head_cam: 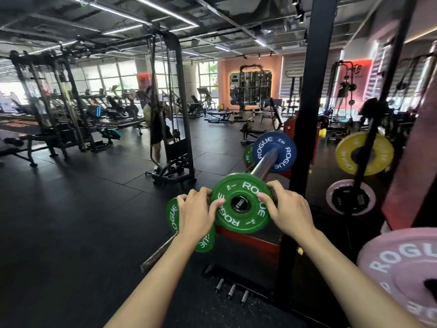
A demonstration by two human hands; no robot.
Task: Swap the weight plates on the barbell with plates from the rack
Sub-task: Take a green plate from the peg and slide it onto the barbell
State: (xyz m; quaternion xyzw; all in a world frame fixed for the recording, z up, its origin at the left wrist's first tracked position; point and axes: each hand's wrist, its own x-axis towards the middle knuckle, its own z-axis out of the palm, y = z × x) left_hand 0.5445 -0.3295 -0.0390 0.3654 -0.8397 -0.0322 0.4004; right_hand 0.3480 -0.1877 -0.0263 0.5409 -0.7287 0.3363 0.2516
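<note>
A small green 1 kg ROGUE plate (pixel 241 185) sits at the near end of the steel barbell sleeve (pixel 263 163). My left hand (pixel 197 213) grips its left rim and my right hand (pixel 287 209) grips its right rim. Farther along the sleeve sits a blue 2 kg plate (pixel 287 153), with another green plate (pixel 247 153) partly hidden behind it. A second green plate (pixel 172 215) hangs lower left, mostly covered by my left hand and wrist. On the rack to the right hang a yellow plate (pixel 346 156) and pink plates (pixel 402 273).
A black rack upright (pixel 307 114) stands just right of the barbell, with a red base (pixel 250 240) below. Three small pegs (pixel 231 290) stick up from the floor mat. A cable machine (pixel 175 110) stands ahead with a person beside it. Open black floor lies to the left.
</note>
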